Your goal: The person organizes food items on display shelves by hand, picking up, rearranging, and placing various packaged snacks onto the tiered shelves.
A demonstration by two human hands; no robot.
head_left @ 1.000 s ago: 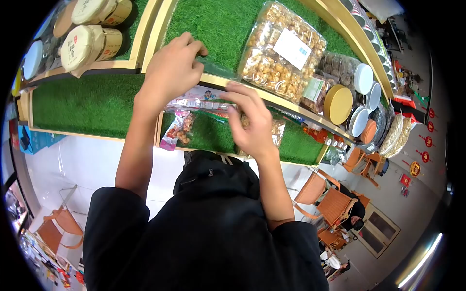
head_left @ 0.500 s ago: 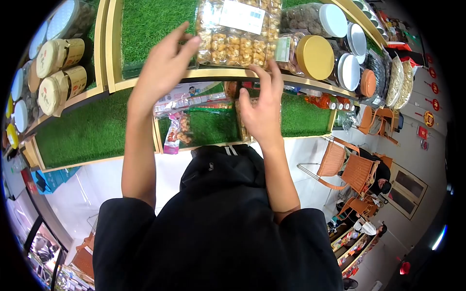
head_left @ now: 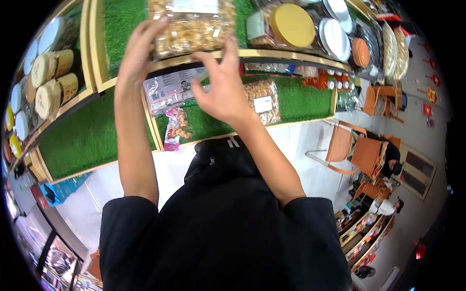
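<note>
A large clear package of golden puffed snacks with a white label lies on green turf on the upper shelf. My left hand has its curled fingers over the package's left edge; its thumb is hidden. Near the front right corner, the fingertips of my right hand touch the package, while its thumb and fingers are spread apart. Beneath the hands, the lower shelf holds a flat printed packet, a pink-edged snack bag and a nut package with a white label.
A gold-lidded jar, white-lidded jars and an orange-lidded jar stand to the right. Paper-covered jars are on the left. The wooden shelf edge runs in front. Woven chairs and people are beyond.
The large package has shifted left, opening a gap beside the jars. My left hand has closed in on its left edge. My right hand has moved left along the front with it.
</note>
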